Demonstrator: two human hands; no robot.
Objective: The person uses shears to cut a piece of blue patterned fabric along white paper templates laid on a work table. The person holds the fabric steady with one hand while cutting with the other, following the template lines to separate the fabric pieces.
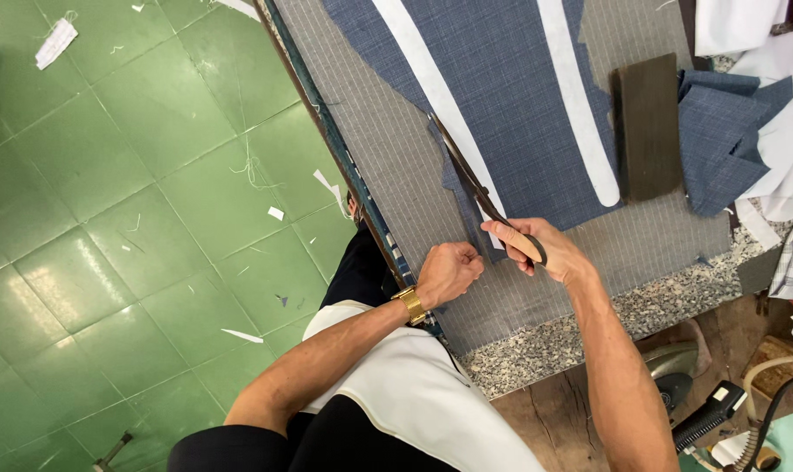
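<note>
Right hand [536,249] grips scissors [475,188] | left hand [449,271] fisted | blue cloth [501,96]

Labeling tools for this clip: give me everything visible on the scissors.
The scissors are long tailor's shears with dark, narrow blades and a dark handle loop. The right hand grips the handles, fingers through the loop. The blades run up and left from the hand, low over the table, along the cut edge of the blue cloth beside a white strip. They look nearly closed; the tip lies at the cloth's edge. The left hand is fisted nearby, apart from them.
</note>
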